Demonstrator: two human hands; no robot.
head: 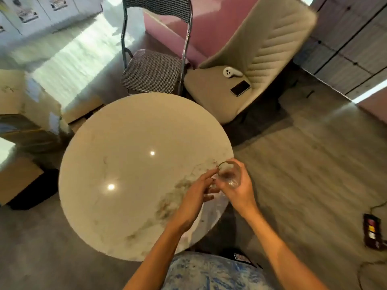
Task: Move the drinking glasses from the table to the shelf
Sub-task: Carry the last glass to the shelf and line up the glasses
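A clear drinking glass [229,173] is held just above the right edge of the round marble table [129,155]. My right hand [240,191] is wrapped around its side and base. My left hand [196,193] is right beside it on the left, fingers spread, fingertips touching or nearly touching the glass near its rim. No other glass shows on the table top. No shelf is in view.
A metal folding chair [154,70] and a beige padded chair [251,65], carrying a phone [240,88] and a white controller [231,72], stand behind the table. Cardboard boxes [27,116] crowd the left. A power strip [372,233] lies on the floor at right.
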